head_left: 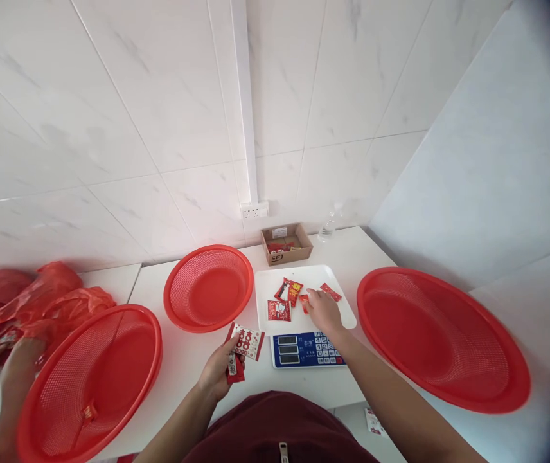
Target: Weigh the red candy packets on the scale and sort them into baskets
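My left hand (218,370) is closed on several snack packets. A white packet with red print (250,343) sticks out above its fingers, and a red one (236,369) hangs below. Over the white weighing tray (268,283) of a blue digital scale (299,350), my right hand (324,310) pinches a small red packet (304,303). Flat on the tray beside it lie a red-and-yellow packet (293,290), a red-and-white packet (279,311) and a narrow red packet (331,292).
Red mesh baskets stand left of the scale (208,321), right (506,392) and at front left (154,360), the last holding a small packet (90,411). Behind are a cardboard box (292,256) and a clear bottle (328,225). Another person's hands (24,360) handle red plastic bags (48,289).
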Motion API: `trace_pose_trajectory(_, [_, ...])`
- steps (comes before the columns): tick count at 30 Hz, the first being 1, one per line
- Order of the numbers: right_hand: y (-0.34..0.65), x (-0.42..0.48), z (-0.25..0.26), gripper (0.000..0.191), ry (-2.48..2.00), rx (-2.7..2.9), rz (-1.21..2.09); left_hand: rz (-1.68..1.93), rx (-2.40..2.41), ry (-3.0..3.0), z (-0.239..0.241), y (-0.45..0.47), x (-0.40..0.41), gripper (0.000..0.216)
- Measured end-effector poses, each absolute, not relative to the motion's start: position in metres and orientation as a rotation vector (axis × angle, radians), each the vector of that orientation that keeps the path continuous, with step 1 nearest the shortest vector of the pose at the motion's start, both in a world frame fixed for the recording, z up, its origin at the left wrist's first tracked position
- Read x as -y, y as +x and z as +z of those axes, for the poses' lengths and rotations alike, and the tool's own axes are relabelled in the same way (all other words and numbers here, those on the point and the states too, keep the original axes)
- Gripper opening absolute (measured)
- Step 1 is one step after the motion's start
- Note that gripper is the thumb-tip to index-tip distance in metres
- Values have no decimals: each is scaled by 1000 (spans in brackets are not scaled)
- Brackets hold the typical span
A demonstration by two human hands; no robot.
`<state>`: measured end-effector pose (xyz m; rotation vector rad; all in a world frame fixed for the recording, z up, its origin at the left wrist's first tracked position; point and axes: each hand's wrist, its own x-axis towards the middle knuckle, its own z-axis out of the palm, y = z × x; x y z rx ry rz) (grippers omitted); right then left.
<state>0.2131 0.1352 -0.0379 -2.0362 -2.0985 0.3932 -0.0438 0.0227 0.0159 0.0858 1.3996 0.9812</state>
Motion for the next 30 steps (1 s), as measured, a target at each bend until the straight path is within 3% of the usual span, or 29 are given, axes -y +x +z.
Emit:
trace_pose_trajectory(5, [203, -134, -54, 41, -2120, 2048, 472, 959, -1400, 122, 13, -46, -20, 25])
trace_pose_trajectory(11, [217, -136, -55, 21, -2091, 1957, 631, 971, -1402, 114, 8, -50, -15, 22])
trace_pose_trajectory(19, [228, -140, -47, 28, -2161, 1828, 656, 929, -1421, 124, 4, -45, -18, 25])
trace_pose_trajectory(22, [223, -141, -41, 31, -2113, 1798, 503, 916, -1414, 148, 5, -46, -19, 27])
trace_pose_trajectory(26, [196, -135, -37, 42, -1833, 2059, 233, 908, -1417, 159, 6, -46, -19, 27])
trace_pose_trajectory(30, [158, -123, -42, 41, -1581, 2429, 401, 916, -1406, 158, 10, -44, -19, 27])
